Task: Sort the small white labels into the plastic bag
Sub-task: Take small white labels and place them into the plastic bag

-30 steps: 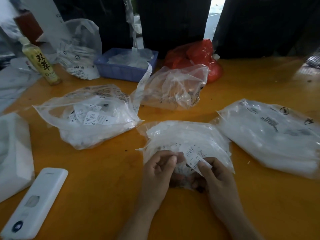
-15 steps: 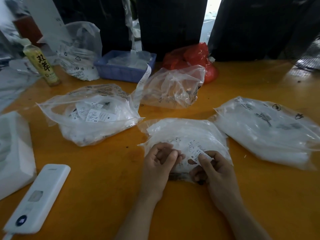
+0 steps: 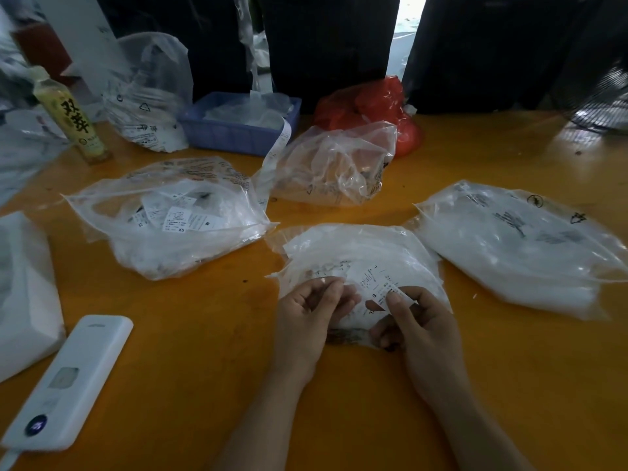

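A clear plastic bag (image 3: 360,253) full of small white labels lies on the orange table just in front of me. Both hands work at its near edge. My left hand (image 3: 306,314) has its fingers curled at the bag's mouth, pinching the plastic. Thumb and forefinger of my right hand (image 3: 414,321) pinch a small white label (image 3: 380,290) printed with an S, held over the bag. Another bag with XS and M labels (image 3: 170,219) lies to the left, and a third full bag (image 3: 509,243) to the right.
The orange table (image 3: 170,368) carries a white power bank (image 3: 64,385) at near left, a white packet (image 3: 23,297) at the left edge, a drink bottle (image 3: 71,117), a blue basket (image 3: 238,124), a crumpled clear bag (image 3: 336,168) and a red bag (image 3: 370,107) behind.
Both hands stay at the middle bag's near edge. The label in my right hand has turned slightly between the fingers. The camera has tilted a little.
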